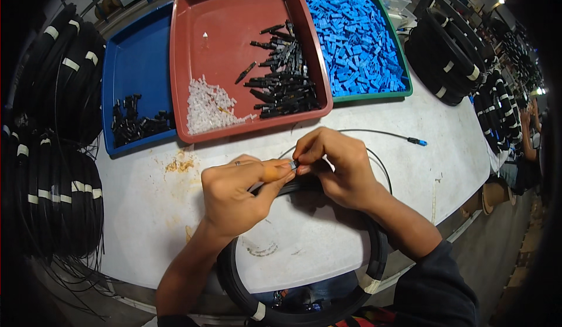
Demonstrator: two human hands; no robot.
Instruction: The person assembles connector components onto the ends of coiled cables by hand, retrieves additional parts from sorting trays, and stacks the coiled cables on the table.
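"As far as I can see, the white tabletop is the biggest thing here, with a black cable coil lying across its near edge."

"And the trays?"

"Toward the far edge, the red tray sits in the middle, holding white bits and black parts. Right of it, the green tray is full of blue clips. At the far left corner, the blue tray has small black pieces in its near end."

"The hands?"

"Left hand and right hand meet mid-tabletop, over the coil's far side."

"Anything beyond them?"

"A thin cable, running toward the right edge and ending in a blue-tipped plug."

"Are the fingers wide?"

"No, narrow: both hands' tips pinch one small pale piece, too covered to name."
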